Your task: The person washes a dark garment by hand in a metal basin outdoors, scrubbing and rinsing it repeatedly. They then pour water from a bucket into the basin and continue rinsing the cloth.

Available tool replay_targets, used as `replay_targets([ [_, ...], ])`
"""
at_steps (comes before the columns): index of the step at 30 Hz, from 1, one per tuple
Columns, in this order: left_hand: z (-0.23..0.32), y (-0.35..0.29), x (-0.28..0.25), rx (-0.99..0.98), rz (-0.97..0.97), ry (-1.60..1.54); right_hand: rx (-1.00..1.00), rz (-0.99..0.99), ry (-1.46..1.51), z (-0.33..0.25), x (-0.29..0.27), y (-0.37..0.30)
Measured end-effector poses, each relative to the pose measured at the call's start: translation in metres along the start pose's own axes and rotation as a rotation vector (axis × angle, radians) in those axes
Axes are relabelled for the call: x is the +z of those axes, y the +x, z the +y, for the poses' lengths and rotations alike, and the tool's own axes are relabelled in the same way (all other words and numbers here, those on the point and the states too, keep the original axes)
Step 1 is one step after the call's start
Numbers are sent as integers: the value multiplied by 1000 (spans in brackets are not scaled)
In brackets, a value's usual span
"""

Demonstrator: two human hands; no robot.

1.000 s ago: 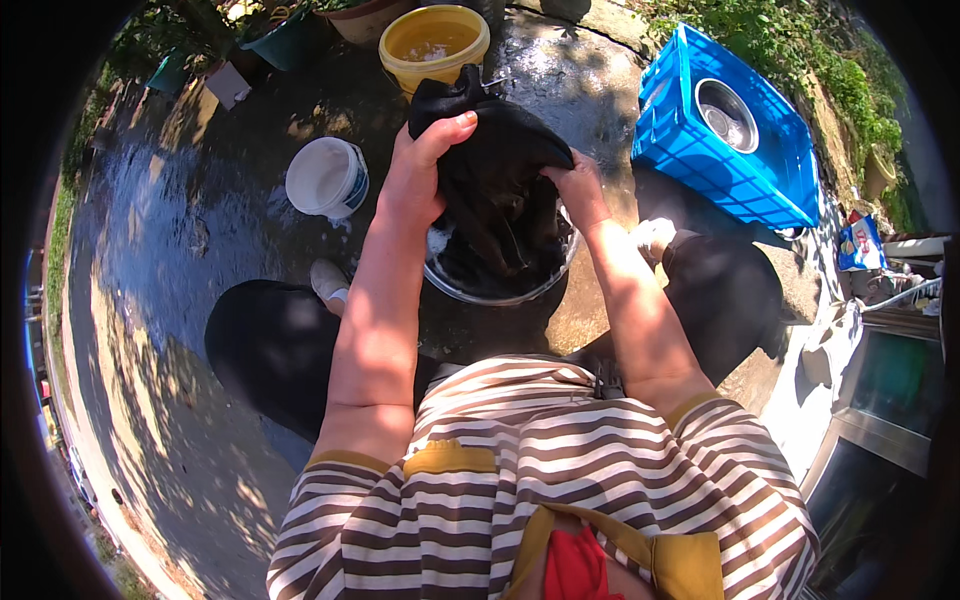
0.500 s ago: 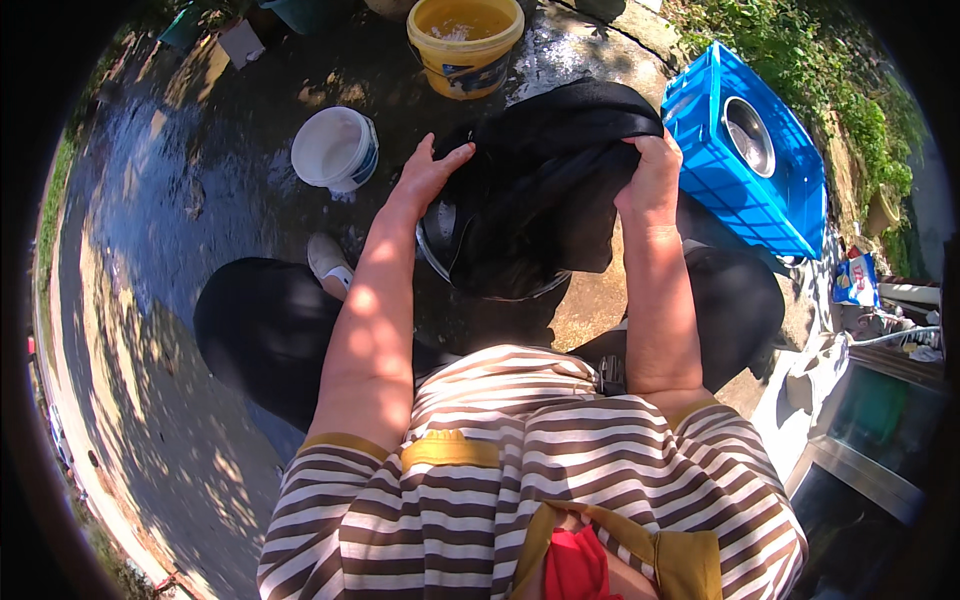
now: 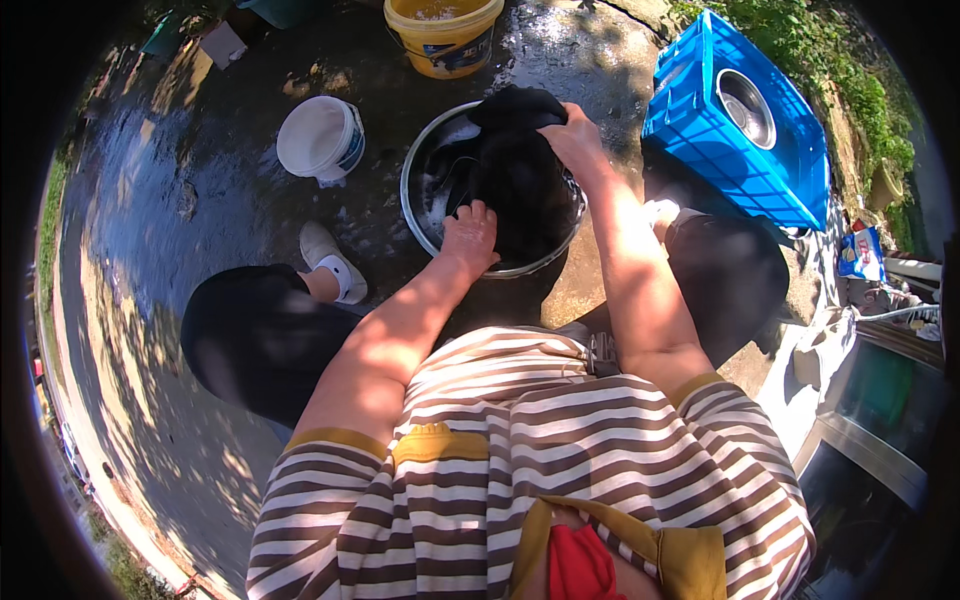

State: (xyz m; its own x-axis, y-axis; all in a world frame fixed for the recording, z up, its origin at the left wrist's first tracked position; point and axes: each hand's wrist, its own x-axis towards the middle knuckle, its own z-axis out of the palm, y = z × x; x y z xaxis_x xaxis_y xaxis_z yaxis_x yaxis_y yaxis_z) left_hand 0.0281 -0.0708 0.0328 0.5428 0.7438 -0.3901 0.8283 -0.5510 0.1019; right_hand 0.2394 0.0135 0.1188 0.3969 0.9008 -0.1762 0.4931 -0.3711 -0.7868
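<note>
A bunched black cloth [image 3: 520, 185] lies in a round metal basin [image 3: 408, 200] between my knees, with suds and dark water beside it on the left. My right hand [image 3: 578, 147] is closed on a raised fold at the basin's far right; the fingertips go out of sight behind the fabric. At the near left of the basin, inside the rim, my left hand [image 3: 470, 236] has its fingers bent against the cloth, gripping its edge. What kind of cloth it is, I cannot tell.
A white bucket [image 3: 312, 140] stands left of the basin, a yellow bucket [image 3: 445, 50] beyond it. To the right is a blue plastic crate [image 3: 690, 130] holding a metal bowl [image 3: 745, 108]. Wet concrete [image 3: 220, 200] surrounds the basin; plants [image 3: 800, 60] grow at far right.
The black cloth, held up and spread between my hands, has dropped into the basin. My left hand moved down and inward, its fingers curling onto it; my right hand moved left, keeping its grip.
</note>
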Motion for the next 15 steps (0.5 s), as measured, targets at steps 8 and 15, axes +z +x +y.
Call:
replay_targets([
  [8,-23,36,26,22,159,-367,-114,-91,-427,28,-3,-29],
  [15,-38,40,-58,76,256,-984,31,-385,-124,21,-29,-47],
])
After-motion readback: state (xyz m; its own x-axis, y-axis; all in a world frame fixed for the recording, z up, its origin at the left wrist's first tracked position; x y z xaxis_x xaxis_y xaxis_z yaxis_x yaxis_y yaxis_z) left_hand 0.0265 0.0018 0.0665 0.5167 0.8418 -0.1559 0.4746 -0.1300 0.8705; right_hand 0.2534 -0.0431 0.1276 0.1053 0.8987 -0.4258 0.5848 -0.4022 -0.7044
